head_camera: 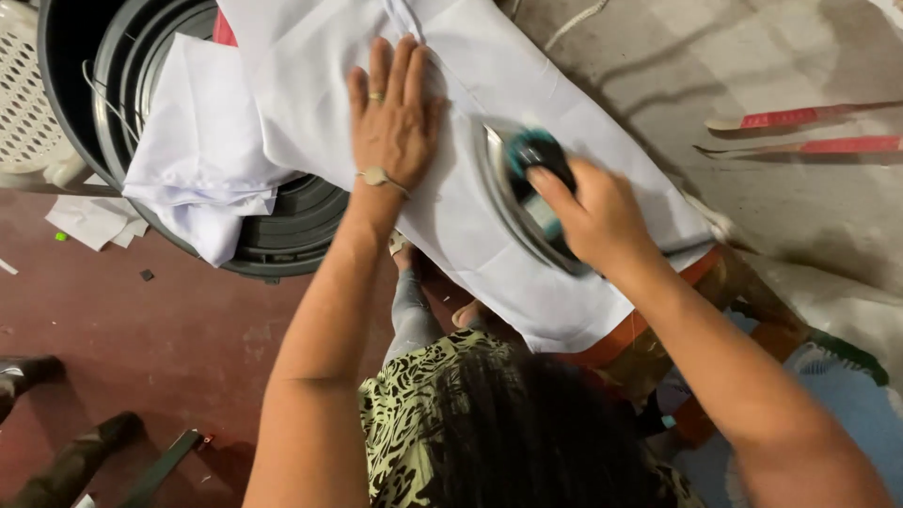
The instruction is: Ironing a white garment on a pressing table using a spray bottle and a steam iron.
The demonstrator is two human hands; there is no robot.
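We are pressing our left hand (395, 118) flat on the white cloth (489, 85), fingers spread apart and lying straight, gripping nothing. A ring is showing on one finger and a thin bracelet (378, 177) is sitting at the wrist. Our right hand (593, 216) is closing tightly around the dark, teal-marked handle of the iron (517, 188), fingers wrapped over it. The iron is resting with its metal soleplate on the white cloth, just beside our left hand and to its right, with its point facing away from us.

The cloth is lying spread over the tabletop (611, 343), whose orange edge is showing under the near hem. Part of the cloth is trailing off to the left and hanging folded over the rim of a large round black tub (282, 235) that is standing on the dark red floor (188, 339). Inside the tub we are seeing ribbed dark walls, the draped white fabric and a small patch of something red (224, 30) near the top; the rest of its contents are hidden.

Beyond the tabletop on the right, two red-tipped strips (809, 132) are lying on a grey surface. Paper scraps (94, 221) are lying on the floor beside the tub.
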